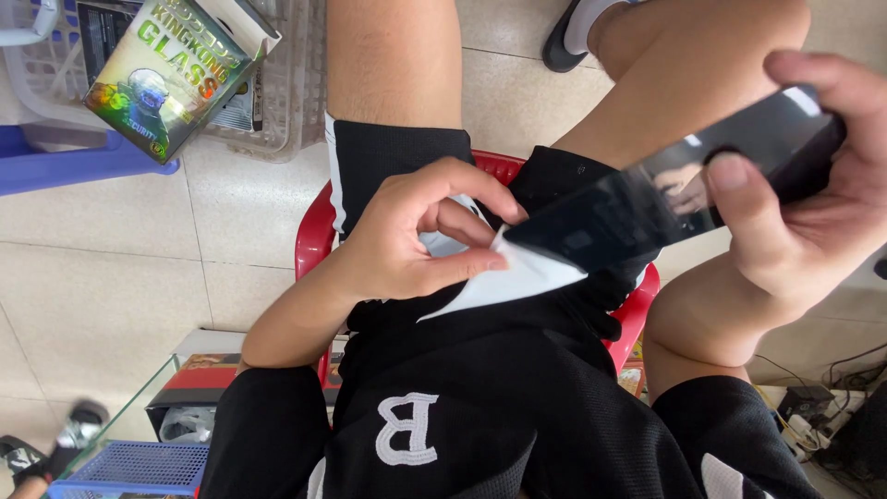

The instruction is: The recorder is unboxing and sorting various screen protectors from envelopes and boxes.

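Closest to us, over our lap in black shorts, our left hand (420, 236) pinches the corner of a white backing film (517, 277) between thumb and forefinger, its grip clenched on that film. The film joins the near end of a dark, glossy screen protector sheet (628, 208), whose long axis runs from this pinch up and to the right. At the sheet's far end our right hand (813, 199) has its grip grasping a black phone (785, 139), thumb pressed on the sheet. Beyond our knees, on the tiled floor, stands a red plastic chair (314, 236), and farther left a white basket (277, 102) holds a colourful green box (171, 79).
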